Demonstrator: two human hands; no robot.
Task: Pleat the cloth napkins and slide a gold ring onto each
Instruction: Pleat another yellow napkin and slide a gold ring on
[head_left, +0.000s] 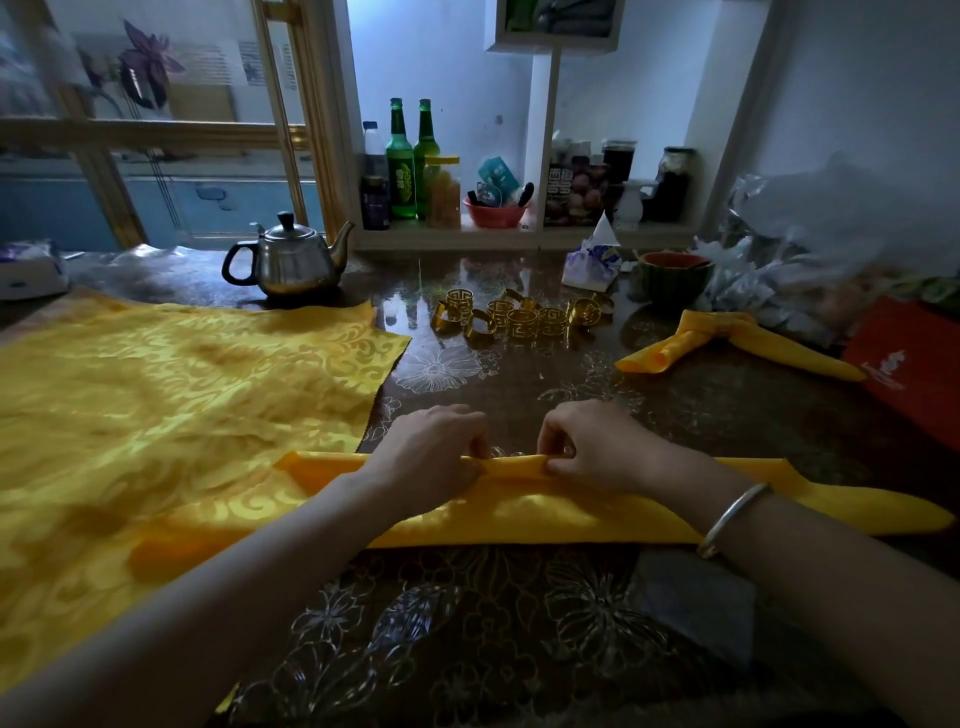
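Napkin (519, 512) lies folded across the near table, long axis left to right; its far fold is pinched mid-length by left hand (434, 447) and right hand (592, 447), fingers curled; gold rings (519, 314) lie beyond, reached about equally.

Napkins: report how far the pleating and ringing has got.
Done: one folded napkin lies at the far right, gathered at its middle; a ring on it cannot be made out. In hand: the left grip and right grip pinch the top fold of the front napkin, which has no ring. Left: the flat napkins spread at the left, and the loose gold rings in the middle.
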